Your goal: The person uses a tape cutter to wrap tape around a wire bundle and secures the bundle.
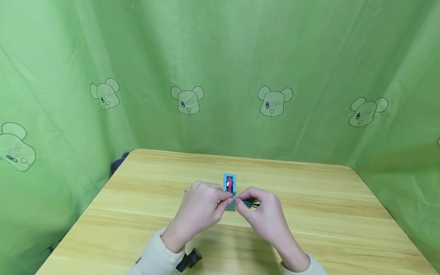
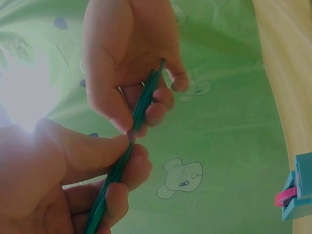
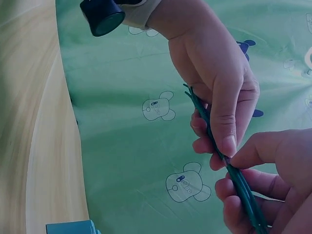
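Observation:
A bundle of thin dark-green wire-like strands (image 2: 143, 105) runs through both hands, held above the table. My left hand (image 1: 201, 204) pinches it between thumb and fingers. Close beside, my right hand (image 1: 264, 214) pinches the same bundle, the two thumbs almost meeting at its middle. There a small purplish band (image 2: 130, 135), perhaps tape, shows between the fingertips. Loose strand ends stick out past each hand in the wrist views. A light-blue tape dispenser (image 1: 225, 177) with a pink roll stands on the table just beyond the hands, which partly cover it.
The wooden table (image 1: 326, 214) extends around the hands. Green curtains (image 1: 227, 49) with bear-head prints hang behind and at the sides. A black wrist device (image 1: 190, 260) sits by the left sleeve. Something dark purple (image 1: 118, 163) shows past the table's far left corner.

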Action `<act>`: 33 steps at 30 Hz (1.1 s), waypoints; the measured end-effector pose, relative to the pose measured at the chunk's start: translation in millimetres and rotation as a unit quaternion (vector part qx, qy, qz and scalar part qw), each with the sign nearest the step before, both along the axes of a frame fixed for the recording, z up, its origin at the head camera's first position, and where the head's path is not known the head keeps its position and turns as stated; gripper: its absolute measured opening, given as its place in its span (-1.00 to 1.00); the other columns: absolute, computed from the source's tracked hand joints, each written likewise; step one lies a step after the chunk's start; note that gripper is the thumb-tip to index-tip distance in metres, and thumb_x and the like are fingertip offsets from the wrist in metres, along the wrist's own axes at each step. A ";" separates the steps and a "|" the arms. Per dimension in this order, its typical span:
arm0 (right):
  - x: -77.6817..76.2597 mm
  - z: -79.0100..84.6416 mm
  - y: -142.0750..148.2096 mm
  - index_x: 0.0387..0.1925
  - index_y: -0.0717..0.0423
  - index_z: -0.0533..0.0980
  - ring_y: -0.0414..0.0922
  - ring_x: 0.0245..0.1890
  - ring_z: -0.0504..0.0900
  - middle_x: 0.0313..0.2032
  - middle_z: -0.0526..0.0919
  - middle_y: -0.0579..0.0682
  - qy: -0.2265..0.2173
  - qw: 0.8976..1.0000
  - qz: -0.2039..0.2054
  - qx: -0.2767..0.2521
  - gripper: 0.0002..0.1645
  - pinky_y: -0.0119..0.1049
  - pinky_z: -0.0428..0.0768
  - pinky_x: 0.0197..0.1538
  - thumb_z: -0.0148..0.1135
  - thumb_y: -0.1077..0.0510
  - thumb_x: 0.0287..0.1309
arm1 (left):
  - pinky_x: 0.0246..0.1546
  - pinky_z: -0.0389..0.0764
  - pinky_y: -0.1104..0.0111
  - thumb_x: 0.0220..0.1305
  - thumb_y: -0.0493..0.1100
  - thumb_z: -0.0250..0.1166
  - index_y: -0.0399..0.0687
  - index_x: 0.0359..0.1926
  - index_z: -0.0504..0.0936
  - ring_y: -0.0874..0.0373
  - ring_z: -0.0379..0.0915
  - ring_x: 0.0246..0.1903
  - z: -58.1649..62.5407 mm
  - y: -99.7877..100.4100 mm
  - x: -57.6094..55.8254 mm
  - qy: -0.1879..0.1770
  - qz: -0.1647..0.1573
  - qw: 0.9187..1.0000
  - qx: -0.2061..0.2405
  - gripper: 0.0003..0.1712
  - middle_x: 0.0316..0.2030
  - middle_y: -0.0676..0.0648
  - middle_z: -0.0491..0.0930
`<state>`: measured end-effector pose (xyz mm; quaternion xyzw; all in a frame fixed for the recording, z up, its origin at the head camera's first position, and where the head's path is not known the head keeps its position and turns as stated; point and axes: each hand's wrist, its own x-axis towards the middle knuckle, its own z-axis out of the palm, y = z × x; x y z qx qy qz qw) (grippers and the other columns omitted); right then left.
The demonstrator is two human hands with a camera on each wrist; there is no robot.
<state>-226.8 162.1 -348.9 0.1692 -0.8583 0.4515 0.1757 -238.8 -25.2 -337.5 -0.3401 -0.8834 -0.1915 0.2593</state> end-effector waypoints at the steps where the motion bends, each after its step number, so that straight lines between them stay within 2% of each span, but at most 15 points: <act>1: -0.5 0.4 0.3 -0.44 -0.12 0.67 -0.27 -0.37 0.62 -0.45 0.67 -0.31 -0.011 1.000 0.003 0.000 -0.80 -0.31 0.61 -0.26 0.39 0.29 0.05 | -0.47 0.29 0.42 0.28 -0.05 0.37 0.12 -0.31 0.82 0.41 0.38 -0.60 -0.1 0.1 0.1 0.002 0.002 1.000 -0.001 -0.88 -0.47 0.20 0.67; 5: -1.4 1.6 1.0 -0.38 -0.06 0.69 -0.27 -0.34 0.63 -0.40 0.71 -0.20 -0.043 0.999 0.011 0.002 -0.88 -0.28 0.62 -0.19 0.36 0.25 0.12 | -0.47 0.28 0.42 0.27 -0.05 0.38 0.13 -0.31 0.82 0.37 0.45 -0.56 -0.9 0.0 0.2 0.011 0.005 1.000 0.002 -0.89 -0.44 0.20 0.68; 8: -1.4 1.4 1.3 -0.38 -0.05 0.70 -0.25 -0.38 0.61 -0.42 0.70 -0.22 -0.042 0.999 0.018 0.001 -0.87 -0.27 0.62 -0.23 0.36 0.27 0.13 | -0.47 0.29 0.42 0.26 -0.06 0.39 0.14 -0.32 0.82 0.39 0.42 -0.58 -1.2 -0.2 0.2 0.013 0.003 1.000 0.007 -0.90 -0.45 0.21 0.67; 12: -1.6 0.1 1.7 -0.40 -0.02 0.70 -0.23 -0.44 0.57 -0.46 0.66 -0.30 -0.015 1.000 0.025 -0.001 -0.87 -0.26 0.60 -0.30 0.38 0.29 0.09 | -0.48 0.30 0.42 0.25 -0.07 0.40 0.14 -0.33 0.82 0.42 0.36 -0.61 -0.7 -0.2 0.4 0.007 -0.003 1.000 0.020 -0.92 -0.47 0.21 0.66; 19: -1.5 -1.9 2.4 -0.41 -0.06 0.69 -0.24 -0.42 0.57 -0.45 0.65 -0.36 0.033 0.999 0.035 -0.002 -0.81 -0.26 0.60 -0.27 0.41 0.33 0.04 | -0.46 0.32 0.41 0.26 -0.07 0.39 0.13 -0.31 0.83 0.43 0.36 -0.58 -0.3 -1.1 0.4 -0.006 -0.009 1.000 0.029 -0.91 -0.42 0.19 0.69; 27: -1.3 -3.5 2.6 -0.41 -0.10 0.69 -0.25 -0.40 0.59 -0.41 0.68 -0.32 0.066 0.997 0.034 0.008 -0.79 -0.27 0.58 -0.26 0.43 0.32 0.03 | -0.45 0.38 0.43 0.26 -0.11 0.38 0.09 -0.30 0.83 0.41 0.36 -0.61 0.4 -2.8 -0.7 -0.014 -0.027 0.998 0.047 -0.90 -0.43 0.18 0.69; 33: -2.5 -4.4 2.2 -0.43 -0.06 0.69 -0.28 -0.39 0.60 -0.42 0.66 -0.35 0.104 0.994 0.031 0.009 -0.79 -0.32 0.59 -0.28 0.45 0.34 -0.03 | -0.49 0.37 0.47 0.29 -0.10 0.36 0.06 -0.29 0.82 0.45 0.31 -0.61 1.9 -2.9 -1.2 -0.039 -0.030 0.997 0.055 -0.88 -0.44 0.19 0.66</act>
